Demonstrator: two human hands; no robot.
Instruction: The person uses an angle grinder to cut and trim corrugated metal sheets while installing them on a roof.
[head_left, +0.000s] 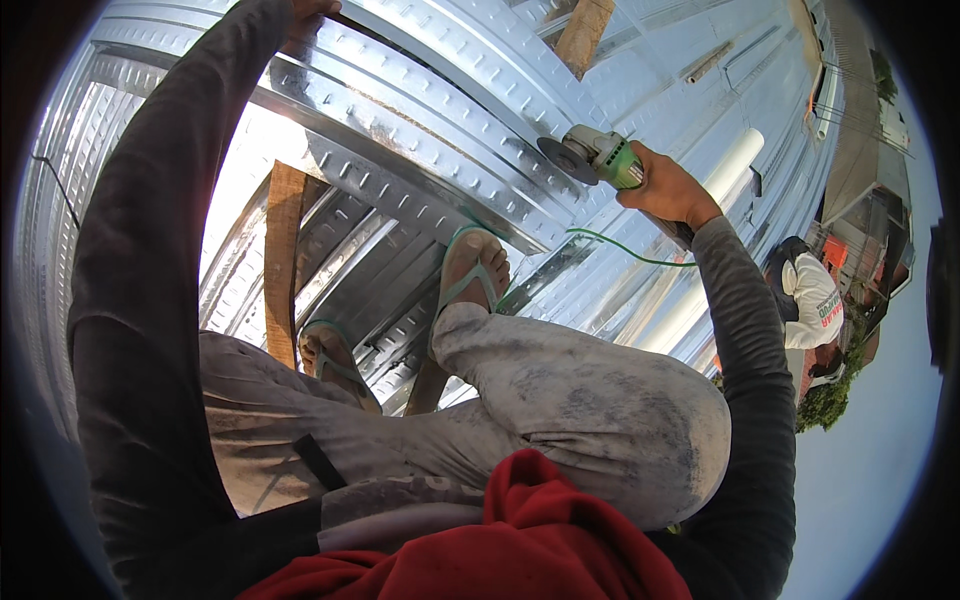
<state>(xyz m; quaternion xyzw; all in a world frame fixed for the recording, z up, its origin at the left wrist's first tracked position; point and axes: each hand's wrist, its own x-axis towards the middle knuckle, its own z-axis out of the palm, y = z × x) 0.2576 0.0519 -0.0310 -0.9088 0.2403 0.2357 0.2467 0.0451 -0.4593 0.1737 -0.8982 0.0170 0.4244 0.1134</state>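
My right hand (pixel 672 190) is wrapped round a green angle grinder (pixel 622 165), held over the ribbed metal sheets. Its dark cutting disc (pixel 566 160) points to the left, close above a shiny metal panel (pixel 425 130); I cannot tell whether it touches or spins. At the top edge of the view, my left arm stretches far forward. Only a part of my left hand (pixel 314 8) shows, near the far side of the panel, and its fingers are mostly cut off. A green cord (pixel 630 248) runs across the sheets below the grinder.
My feet in flip-flops (pixel 468 272) are just on the near side of the panel. A wooden plank (pixel 282 240) lies left of them, and another wood piece (pixel 583 38) is at the top. Beyond my right arm is a person in a white shirt (pixel 812 300).
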